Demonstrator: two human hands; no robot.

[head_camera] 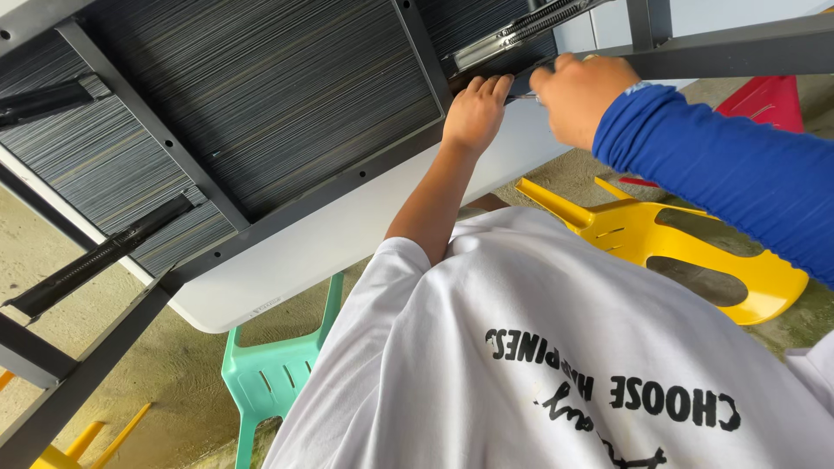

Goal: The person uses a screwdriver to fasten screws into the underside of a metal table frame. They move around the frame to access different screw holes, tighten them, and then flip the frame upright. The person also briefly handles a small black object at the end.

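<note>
Overhead, a white folding table (347, 234) stands tipped up, so its dark ribbed underside and grey steel frame (347, 178) fill the upper left of the frame. My left hand (476, 108) reaches up at top centre. Its fingers are straight and side by side, pressed flat on the frame rail just below a silvery sliding brace (512, 33); it clamps on nothing. My right hand is out of view.

A second hand (578, 91), on a blue-sleeved arm coming in from the right edge, appears to belong to a co-worker. It is curled around something small right at the brace, almost touching my fingertips, and what it pinches is hidden.

To my eye the work in hand is at that brace, with my hand steadying the rail. Doing it well means:
- pressing with the flat of the fingers, so the table does not rock;
- keeping the fingertips off the brace's slot, where they could get nipped;
- leaving the other hand room.

A folded black leg (95, 256) lies along the underside at left. Yellow (695, 252), green (278, 373) and red (764, 100) plastic chairs sit on the concrete below.
</note>
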